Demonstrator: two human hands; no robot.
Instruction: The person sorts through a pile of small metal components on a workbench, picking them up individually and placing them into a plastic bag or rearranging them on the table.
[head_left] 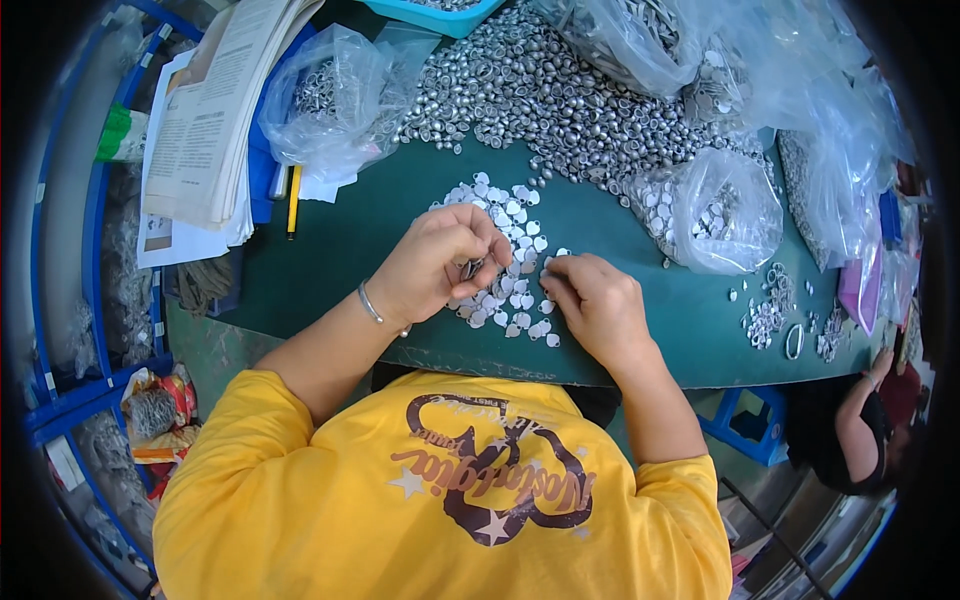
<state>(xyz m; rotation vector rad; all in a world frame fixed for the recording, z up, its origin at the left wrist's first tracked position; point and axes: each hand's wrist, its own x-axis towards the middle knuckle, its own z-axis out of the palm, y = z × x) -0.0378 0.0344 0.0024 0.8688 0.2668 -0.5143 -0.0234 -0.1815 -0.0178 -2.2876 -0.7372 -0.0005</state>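
Observation:
A loose pile of small, flat, silvery metal discs with little tabs [512, 290] lies on the green tabletop in front of me. Above its left side my left hand [447, 255] is curled closed, and a few small metal pieces [471, 268] show between its fingers. A bangle circles that wrist. At the pile's right edge my right hand [597, 305] has thumb and forefinger pinched together, close to the discs. Whatever is in that pinch is too small or too hidden to make out.
A broad heap of domed metal parts [560, 100] covers the table's far side. Clear bags of metal parts stand at the left [325, 100] and right [712, 210]. Papers [215, 120] and a yellow pencil [294, 202] lie left. Another person's arm [862, 420] is at the far right.

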